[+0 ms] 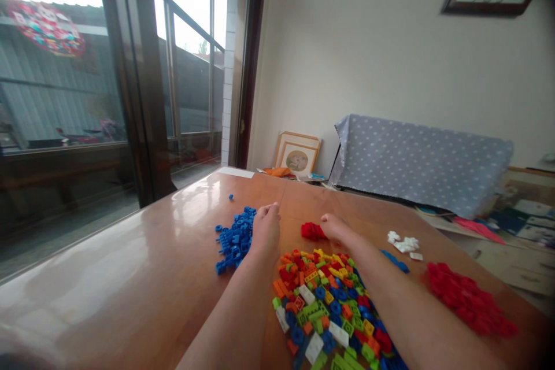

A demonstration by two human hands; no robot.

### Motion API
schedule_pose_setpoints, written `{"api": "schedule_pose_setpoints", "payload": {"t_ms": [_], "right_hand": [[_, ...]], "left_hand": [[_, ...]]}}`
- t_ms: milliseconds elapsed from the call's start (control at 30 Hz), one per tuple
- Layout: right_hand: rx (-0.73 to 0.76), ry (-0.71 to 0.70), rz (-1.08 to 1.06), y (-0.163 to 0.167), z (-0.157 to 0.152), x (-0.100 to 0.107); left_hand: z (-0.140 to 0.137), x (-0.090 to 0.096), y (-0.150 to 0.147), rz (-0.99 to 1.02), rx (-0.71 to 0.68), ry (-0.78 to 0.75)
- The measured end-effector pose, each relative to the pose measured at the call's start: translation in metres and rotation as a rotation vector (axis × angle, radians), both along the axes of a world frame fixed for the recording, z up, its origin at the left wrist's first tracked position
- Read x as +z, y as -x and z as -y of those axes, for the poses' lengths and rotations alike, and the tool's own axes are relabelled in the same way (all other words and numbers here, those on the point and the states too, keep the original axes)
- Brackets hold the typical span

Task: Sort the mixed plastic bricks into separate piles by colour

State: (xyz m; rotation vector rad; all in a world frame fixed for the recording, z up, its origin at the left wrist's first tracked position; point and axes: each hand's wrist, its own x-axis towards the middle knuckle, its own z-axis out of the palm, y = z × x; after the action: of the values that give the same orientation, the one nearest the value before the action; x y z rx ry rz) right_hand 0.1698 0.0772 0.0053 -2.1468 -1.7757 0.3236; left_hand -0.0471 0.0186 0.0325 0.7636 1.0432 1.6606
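My left hand [266,224] is closed over the table, at the right side of a pile of blue toy bricks [237,238]. Its fingers are curled in, and whatever they may hold is hidden. Just across from it, my right hand [333,227] is also closed, beside a small heap of red bricks [312,231]. The hand itself conceals what its fingers have in them. Between my forearms spreads a large heap of mixed bricks [323,306] in orange, green, yellow, blue, red and white.
To the right lie white bricks [406,244], a few blue pieces [395,261] and a big red pile [468,299]. One blue brick [231,197] sits apart on the wooden table [173,277]. Beyond the far edge are picture frames [297,153] and a polka-dot cloth [420,162].
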Motion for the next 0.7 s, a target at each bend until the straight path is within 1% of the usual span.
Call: {"api": "schedule_pose_setpoints", "payload": {"t_ms": [133, 267, 367, 467, 600, 700], "right_hand": [[0.031, 0.003, -0.057, 0.001, 0.004, 0.001], [0.063, -0.023, -0.126, -0.007, 0.013, 0.012], [0.102, -0.061, -0.186, -0.016, 0.030, 0.023], [0.151, -0.079, -0.237, -0.030, 0.056, 0.028], [0.238, -0.064, -0.261, -0.058, 0.095, 0.022], [0.282, -0.063, -0.245, -0.077, 0.120, 0.015]], "left_hand": [[0.001, 0.001, 0.000, -0.004, -0.001, -0.004], [0.003, 0.002, 0.000, -0.021, -0.012, 0.002], [0.005, 0.003, -0.002, -0.054, -0.035, 0.009], [0.009, 0.003, -0.006, -0.121, -0.066, 0.010], [0.016, 0.000, -0.020, -0.290, -0.153, -0.029], [0.021, -0.005, -0.035, -0.546, -0.219, -0.106]]}}
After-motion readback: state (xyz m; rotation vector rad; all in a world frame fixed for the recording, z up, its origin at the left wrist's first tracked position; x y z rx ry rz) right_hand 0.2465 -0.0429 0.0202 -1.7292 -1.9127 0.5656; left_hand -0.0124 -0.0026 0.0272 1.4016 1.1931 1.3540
